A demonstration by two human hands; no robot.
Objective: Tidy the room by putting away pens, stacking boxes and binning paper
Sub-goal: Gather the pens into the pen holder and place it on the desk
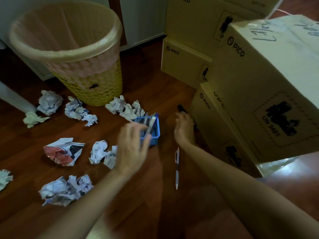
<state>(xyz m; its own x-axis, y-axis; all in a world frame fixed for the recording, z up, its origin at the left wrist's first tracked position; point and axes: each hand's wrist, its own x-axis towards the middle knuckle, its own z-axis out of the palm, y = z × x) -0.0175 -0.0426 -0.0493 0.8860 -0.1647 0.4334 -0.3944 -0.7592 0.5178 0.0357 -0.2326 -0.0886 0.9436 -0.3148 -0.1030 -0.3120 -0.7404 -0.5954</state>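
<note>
left hand (133, 145): pinches grey pen (149, 129) over blue holder (154, 135) | right hand (183, 129): fingers loosely curled beside black marker (181, 108); grip indeterminate

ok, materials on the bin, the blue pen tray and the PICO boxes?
Bin: looks like yellow moulded plastic, with a lattice of holes in the wall; a thin translucent liner is folded over the rim. Blue pen tray: probably rigid plastic, smooth. PICO boxes: matte tan cardboard with black print.
</note>
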